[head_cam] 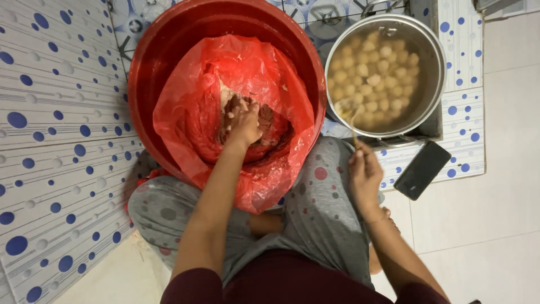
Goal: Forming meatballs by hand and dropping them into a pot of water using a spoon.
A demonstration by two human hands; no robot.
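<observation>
Overhead, left hand [243,125] deep in bagged paste [264,121], right hand [364,171] clear beside pot rim [360,134].

Top: dark maroon, short sleeves [191,287] ending above the elbows, at 6 o'clock in frame. Trousers [320,219]: loose light grey fabric, scattered dots in red, pink and darker grey, mixed sizes. Forearms bare. Left hand [243,125] and right hand [364,174]: no gloves, no visible rings or watch.

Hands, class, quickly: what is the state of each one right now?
Left hand: closed, squeezing pale paste inside the red bag.
Right hand: closed on a thin spoon handle reaching into the metal pot of pale balls.
</observation>
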